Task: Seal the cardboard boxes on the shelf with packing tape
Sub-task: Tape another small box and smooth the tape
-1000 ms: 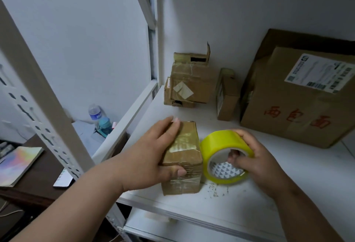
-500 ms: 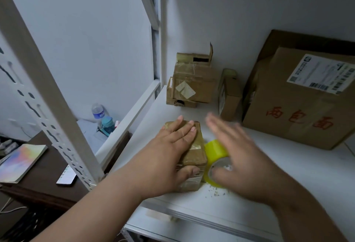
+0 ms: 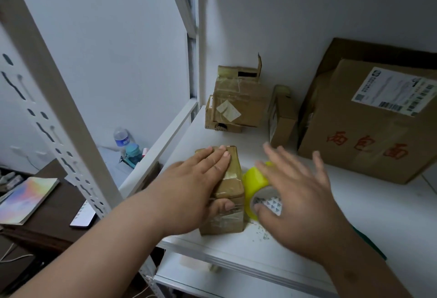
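Since a second ago the right hand (image 3: 300,205) has let go of the yellow tape roll (image 3: 256,180) and now hangs over it, blurred, fingers spread and straight, gripping nothing; whether the thumb touches the roll cannot be told. The roll lies on the white shelf (image 3: 378,215), on its side, touching or just beside the right face of the small box (image 3: 233,186). The left hand (image 3: 196,189) has shifted from gripping the box's left side to lying flat across its top, fingers straight and together, thumb pressed against the near taped face. The small box stands near the shelf's front edge, left of centre, wrapped in glossy tape. Specks of debris lie on the shelf in front of the roll. Behind, against the back wall: a stack of worn boxes (image 3: 238,106) with a raised flap, a narrow box (image 3: 282,118) on end just right of it, and a big box (image 3: 369,120) with a shipping label and red characters filling the right rear. Open shelf runs between the small box and the rear stack, and to the right of the roll in front of the big box. A white upright post (image 3: 54,99) borders the left. Below left, a dark surface (image 3: 56,205) carries a colourful notebook (image 3: 26,199) and a phone (image 3: 82,217); further back stand a water bottle (image 3: 121,138) and a teal bottle (image 3: 132,156).
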Available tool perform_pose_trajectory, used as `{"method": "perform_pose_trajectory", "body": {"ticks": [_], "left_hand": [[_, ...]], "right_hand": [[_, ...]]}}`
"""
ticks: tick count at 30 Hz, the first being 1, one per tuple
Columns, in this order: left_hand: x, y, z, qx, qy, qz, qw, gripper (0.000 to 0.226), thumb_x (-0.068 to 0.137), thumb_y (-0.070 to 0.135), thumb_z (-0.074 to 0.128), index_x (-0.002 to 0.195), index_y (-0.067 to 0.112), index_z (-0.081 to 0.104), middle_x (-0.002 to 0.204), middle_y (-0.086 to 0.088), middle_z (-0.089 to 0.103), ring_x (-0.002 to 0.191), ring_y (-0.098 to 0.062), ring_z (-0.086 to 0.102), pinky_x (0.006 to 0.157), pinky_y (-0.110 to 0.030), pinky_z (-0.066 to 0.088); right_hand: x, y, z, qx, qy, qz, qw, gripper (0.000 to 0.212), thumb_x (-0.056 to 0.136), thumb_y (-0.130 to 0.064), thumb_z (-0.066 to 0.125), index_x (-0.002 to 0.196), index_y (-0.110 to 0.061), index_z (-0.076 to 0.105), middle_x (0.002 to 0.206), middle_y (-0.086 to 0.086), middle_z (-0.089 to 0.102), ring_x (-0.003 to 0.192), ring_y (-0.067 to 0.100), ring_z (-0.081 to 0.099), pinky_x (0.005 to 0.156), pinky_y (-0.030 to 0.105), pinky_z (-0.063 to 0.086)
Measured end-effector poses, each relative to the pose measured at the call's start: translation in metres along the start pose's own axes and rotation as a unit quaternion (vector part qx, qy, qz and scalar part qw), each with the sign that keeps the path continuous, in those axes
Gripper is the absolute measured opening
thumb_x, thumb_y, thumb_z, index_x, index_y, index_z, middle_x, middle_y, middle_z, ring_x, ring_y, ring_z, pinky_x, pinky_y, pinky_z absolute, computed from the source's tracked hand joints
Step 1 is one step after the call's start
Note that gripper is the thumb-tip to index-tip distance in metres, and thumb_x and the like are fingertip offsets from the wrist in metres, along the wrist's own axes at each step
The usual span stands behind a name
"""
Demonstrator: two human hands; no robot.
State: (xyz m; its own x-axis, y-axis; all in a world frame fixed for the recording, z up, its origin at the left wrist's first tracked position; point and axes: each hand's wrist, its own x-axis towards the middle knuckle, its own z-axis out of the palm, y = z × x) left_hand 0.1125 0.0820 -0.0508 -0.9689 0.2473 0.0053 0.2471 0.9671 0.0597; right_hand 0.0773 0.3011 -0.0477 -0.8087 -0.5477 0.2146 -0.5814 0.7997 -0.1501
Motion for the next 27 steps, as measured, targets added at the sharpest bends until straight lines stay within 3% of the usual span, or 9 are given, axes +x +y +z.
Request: {"method": "perform_pose_trajectory", "body": {"ticks": [2, 3, 6, 9, 12, 16, 20, 23, 27], "left_hand": [[0.004, 0.003, -0.015, 0.039, -0.011, -0.006, 0.999, 0.096, 0.079, 0.084, 0.026, 0.156, 0.032, 0.002, 0.164, 0.012, -0.012, 0.151, -0.011, 0.003, 0.120, -0.034, 0.019], [0.007, 0.006, -0.020, 0.044, -0.012, -0.010, 0.999, 0.093, 0.080, 0.082, 0.038, 0.153, 0.031, 0.011, 0.165, 0.010, -0.008, 0.150, -0.014, 0.011, 0.118, -0.035, 0.022], [0.018, 0.017, -0.022, 0.021, -0.021, -0.030, 0.999, 0.095, 0.074, 0.080, 0.055, 0.141, 0.022, 0.022, 0.165, 0.003, -0.002, 0.149, -0.019, 0.009, 0.117, -0.037, 0.027], [0.023, 0.017, -0.011, -0.013, -0.001, -0.030, 0.999, 0.094, 0.072, 0.072, 0.065, 0.137, 0.022, 0.019, 0.161, 0.003, 0.009, 0.146, -0.017, 0.008, 0.116, -0.035, 0.028], [0.021, 0.006, -0.005, -0.068, 0.039, -0.008, 0.997, 0.104, 0.070, 0.065, 0.073, 0.146, 0.032, 0.011, 0.150, 0.008, 0.022, 0.137, -0.012, 0.014, 0.113, -0.029, 0.029], [0.020, -0.011, -0.002, -0.218, 0.047, 0.002, 0.975, 0.125, 0.060, 0.065, 0.076, 0.149, 0.054, -0.011, 0.141, 0.013, 0.022, 0.133, -0.011, 0.022, 0.109, -0.023, 0.027], [0.013, -0.017, 0.016, -0.425, 0.040, -0.025, 0.904, 0.111, 0.051, 0.056, 0.075, 0.144, 0.063, 0.015, 0.136, 0.017, 0.025, 0.126, 0.011, 0.031, 0.100, -0.007, 0.037], [0.004, -0.030, 0.020, -0.383, 0.046, -0.016, 0.922, 0.093, 0.049, 0.054, 0.074, 0.133, 0.056, 0.033, 0.136, 0.021, 0.026, 0.128, 0.014, 0.028, 0.101, -0.003, 0.032], [-0.006, -0.042, 0.018, -0.246, 0.029, 0.034, 0.968, 0.099, 0.055, 0.045, 0.081, 0.139, 0.049, 0.027, 0.144, 0.021, 0.021, 0.136, 0.008, 0.021, 0.103, 0.003, 0.015]], "right_hand": [[0.001, 0.022, -0.006, 0.106, -0.057, 0.069, 0.990, 0.088, 0.079, -0.044, 0.064, 0.151, -0.049, 0.015, 0.162, -0.022, 0.001, 0.148, 0.006, 0.010, 0.121, 0.036, 0.010], [0.002, 0.034, -0.004, 0.174, -0.080, 0.108, 0.976, 0.096, 0.077, -0.034, 0.071, 0.150, -0.052, 0.012, 0.160, -0.022, 0.009, 0.146, 0.008, 0.020, 0.115, 0.032, 0.024], [0.004, 0.053, 0.019, 0.407, -0.124, 0.188, 0.885, 0.090, 0.063, -0.022, 0.075, 0.136, -0.058, 0.036, 0.138, -0.008, 0.054, 0.118, 0.020, 0.058, 0.098, 0.043, 0.050], [0.003, 0.060, 0.047, 0.551, -0.062, 0.202, 0.808, 0.065, 0.068, -0.007, 0.074, 0.114, -0.050, 0.059, 0.112, 0.004, 0.069, 0.105, 0.028, 0.066, 0.097, 0.057, 0.050], [0.004, 0.062, 0.051, 0.596, -0.012, 0.176, 0.784, 0.055, 0.084, 0.009, 0.064, 0.118, -0.033, 0.063, 0.109, 0.002, 0.072, 0.107, 0.027, 0.066, 0.094, 0.047, 0.053], [0.014, 0.061, 0.022, 0.655, 0.060, 0.125, 0.743, 0.055, 0.062, -0.033, 0.090, 0.113, -0.023, 0.069, 0.109, 0.004, 0.073, 0.102, 0.024, 0.069, 0.079, 0.029, 0.057], [0.032, 0.046, 0.003, 0.657, 0.032, 0.059, 0.751, 0.060, 0.049, -0.047, 0.093, 0.102, -0.029, 0.073, 0.103, 0.005, 0.074, 0.095, 0.021, 0.071, 0.077, 0.031, 0.056], [0.042, 0.023, 0.006, 0.665, -0.006, 0.028, 0.747, 0.048, 0.056, -0.032, 0.086, 0.101, -0.033, 0.071, 0.099, 0.000, 0.074, 0.094, 0.018, 0.071, 0.076, 0.028, 0.055], [0.050, -0.007, 0.016, 0.676, -0.080, -0.013, 0.732, 0.070, 0.049, -0.031, 0.093, 0.112, -0.023, 0.062, 0.103, 0.006, 0.072, 0.096, 0.025, 0.070, 0.076, 0.031, 0.055]]}}
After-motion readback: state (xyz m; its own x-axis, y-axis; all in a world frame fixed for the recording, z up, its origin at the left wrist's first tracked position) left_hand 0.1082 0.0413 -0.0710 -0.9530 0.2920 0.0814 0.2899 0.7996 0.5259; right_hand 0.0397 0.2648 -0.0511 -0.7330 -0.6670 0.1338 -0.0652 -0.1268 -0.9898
